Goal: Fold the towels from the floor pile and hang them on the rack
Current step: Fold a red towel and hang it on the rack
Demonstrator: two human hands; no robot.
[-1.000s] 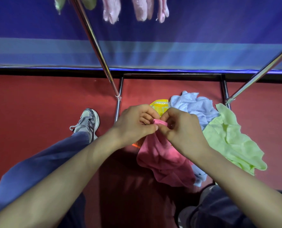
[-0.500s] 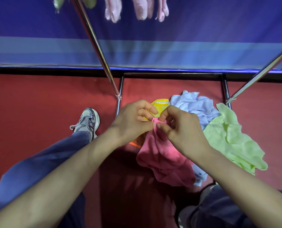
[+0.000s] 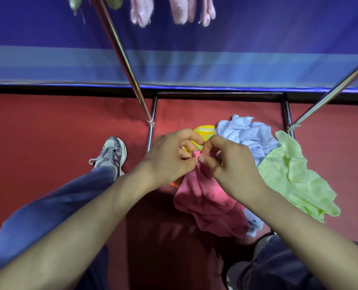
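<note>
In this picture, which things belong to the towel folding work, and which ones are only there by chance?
Part of the job:
pink towel, pinched at its top by left hand and right hand
blue towel, green towel, yellow cloth in the floor pile
rack bar
hung towels

Only lying about:
grey shoe
red floor
blue wall

A crumpled pink towel (image 3: 207, 201) hung from its pinched top corner. Farther right, a pale blue towel (image 3: 247, 135), a green towel (image 3: 295, 181) and a yellow cloth (image 3: 204, 131) lay heaped by the rack (image 3: 119, 47).
</note>
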